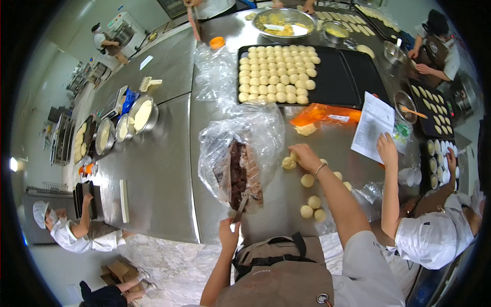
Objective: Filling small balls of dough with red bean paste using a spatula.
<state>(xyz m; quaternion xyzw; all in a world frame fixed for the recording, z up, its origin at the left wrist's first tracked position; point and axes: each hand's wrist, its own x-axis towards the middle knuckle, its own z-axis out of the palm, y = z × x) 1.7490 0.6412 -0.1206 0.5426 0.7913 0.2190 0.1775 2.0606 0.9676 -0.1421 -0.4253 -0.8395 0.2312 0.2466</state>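
Observation:
My left hand (228,234) is closed around the handle of a narrow metal filling spatula (239,211). Its blade reaches the lower end of a dark brown, paste-like filling (238,166), which lies in an opened clear plastic bag (215,134). My right hand (307,158), with a bracelet at the wrist, has its fingers closed on a pale dough ball (293,155). Just below those fingertips sits a lumpy dough piece (288,163). More smooth dough balls (307,180) lie around my right forearm, some of them partly behind it.
A black tray (337,77) bears rows of dough balls. Near it are an orange bag (327,115) and a large metal bowl (258,25). At right, a co-worker's hand (387,148) touches a paper sheet (373,125). Several metal bowls (153,120) stand at left, beyond a white bar (124,200).

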